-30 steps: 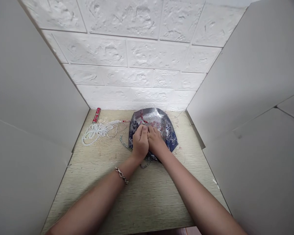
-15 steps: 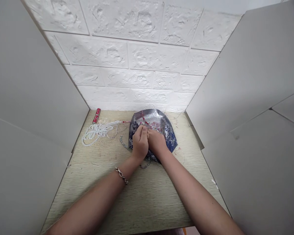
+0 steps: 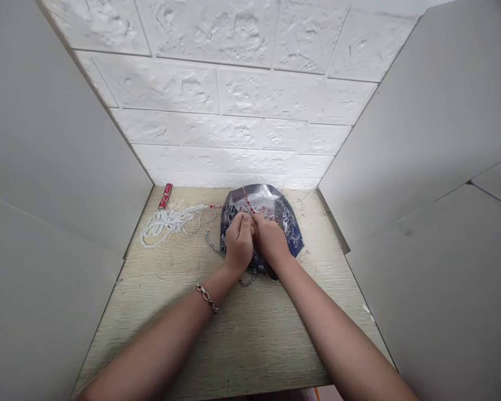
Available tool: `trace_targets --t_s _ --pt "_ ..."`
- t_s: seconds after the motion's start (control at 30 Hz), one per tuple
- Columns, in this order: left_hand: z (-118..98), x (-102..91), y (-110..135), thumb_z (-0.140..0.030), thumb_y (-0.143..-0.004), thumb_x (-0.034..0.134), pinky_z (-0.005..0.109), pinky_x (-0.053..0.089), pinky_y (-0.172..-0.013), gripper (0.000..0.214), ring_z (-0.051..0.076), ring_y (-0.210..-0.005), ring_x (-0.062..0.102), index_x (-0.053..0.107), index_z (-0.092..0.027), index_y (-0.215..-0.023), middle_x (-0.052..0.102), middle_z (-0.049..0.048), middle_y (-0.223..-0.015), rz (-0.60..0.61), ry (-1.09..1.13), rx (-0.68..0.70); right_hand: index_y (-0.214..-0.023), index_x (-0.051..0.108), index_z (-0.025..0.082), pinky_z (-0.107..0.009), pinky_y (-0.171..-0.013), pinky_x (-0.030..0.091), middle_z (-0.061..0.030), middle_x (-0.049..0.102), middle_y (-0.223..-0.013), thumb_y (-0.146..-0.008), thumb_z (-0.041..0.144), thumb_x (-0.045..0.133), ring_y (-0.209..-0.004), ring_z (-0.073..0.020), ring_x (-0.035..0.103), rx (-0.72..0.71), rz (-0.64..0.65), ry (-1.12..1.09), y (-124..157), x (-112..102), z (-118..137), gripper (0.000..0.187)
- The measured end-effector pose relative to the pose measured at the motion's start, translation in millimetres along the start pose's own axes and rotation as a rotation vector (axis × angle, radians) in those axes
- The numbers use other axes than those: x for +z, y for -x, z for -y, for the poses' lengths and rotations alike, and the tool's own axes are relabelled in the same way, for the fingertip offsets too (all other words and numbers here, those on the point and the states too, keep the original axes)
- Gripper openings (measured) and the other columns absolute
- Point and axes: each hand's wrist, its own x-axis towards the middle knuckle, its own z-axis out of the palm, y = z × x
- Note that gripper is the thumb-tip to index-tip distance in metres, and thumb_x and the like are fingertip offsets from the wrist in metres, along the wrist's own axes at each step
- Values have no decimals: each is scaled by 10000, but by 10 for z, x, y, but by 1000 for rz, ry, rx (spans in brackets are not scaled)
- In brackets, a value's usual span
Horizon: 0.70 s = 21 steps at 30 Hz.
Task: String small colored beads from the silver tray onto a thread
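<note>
My left hand and my right hand meet over the near part of a blue and silver foil-lined bag, both with fingers curled closed. What they pinch is too small and too hidden to make out. Pink and red beads lie inside the shiny bag, and a short string of red beads runs up its inner side. Pale blue-green beads on a strand trail out left of the bag. More strung beads curve out just below my hands.
Left of the bag lies a bundle of white bead strands, with a red cylinder behind it. Grey panels stand on both sides of the wooden table, and a white brick-patterned wall closes the back.
My right hand has shifted very slightly to the right. My left hand stays nearly in place, and the camera view has moved a little.
</note>
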Motion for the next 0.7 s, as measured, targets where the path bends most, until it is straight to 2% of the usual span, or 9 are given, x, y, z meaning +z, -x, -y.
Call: trace_targets --t_s 0.2,0.33,0.4,0.47,0.57,0.63,0.7 --pt "18 -27 -8 -433 -820 419 225 303 -453 336 91 -475 349 387 -190 -590 343 -33 -496 20 -11 9 -961 566 177 -274 -734 420 -71 627 -914 -856 170 299 -810 -150 561 -112 -149 -377 -2 70 -70 287" --pt "20 -36 -20 -426 -811 435 228 304 -456 324 95 -480 358 398 -191 -591 347 -33 -494 16 -14 1 -947 581 168 -316 -816 419 -78 614 -959 -790 161 404 -894 -162 543 -106 -198 -553 9 37 -84 236" --pt "21 -42 -32 -414 -809 440 229 303 -452 316 95 -473 358 402 -191 -588 346 -33 -489 15 -2 -2 -1001 570 166 -312 -781 445 -79 613 -966 -744 189 490 -866 -161 560 -31 -153 -725 15 -10 -92 271" --pt "21 -51 -52 -394 -807 449 225 294 -436 304 90 -456 347 406 -190 -587 336 -35 -480 15 14 -11 -1112 527 178 -306 -758 465 -86 606 -1018 -705 219 560 -866 -159 574 58 -67 -951 23 -84 -111 411" --pt "14 -67 -93 -368 -801 461 208 254 -392 285 72 -413 299 400 -187 -589 302 -48 -463 52 66 -78 -1245 429 253 -327 -805 465 -75 542 -1194 -693 292 617 -1005 -181 545 150 57 -1229 46 -243 -158 585" --pt "0 -73 -117 -353 -802 451 192 224 -368 269 56 -385 258 392 -184 -601 273 -62 -455 88 131 -159 -1257 407 313 -354 -817 467 -45 502 -1258 -744 376 570 -1072 -195 512 236 100 -1360 69 -360 -190 542" --pt "-18 -75 -129 -334 -801 445 176 202 -354 249 43 -362 222 390 -181 -611 255 -75 -446 86 188 -211 -1239 421 342 -376 -818 471 -31 477 -1287 -770 464 522 -1109 -212 487 255 141 -1493 90 -457 -215 496"
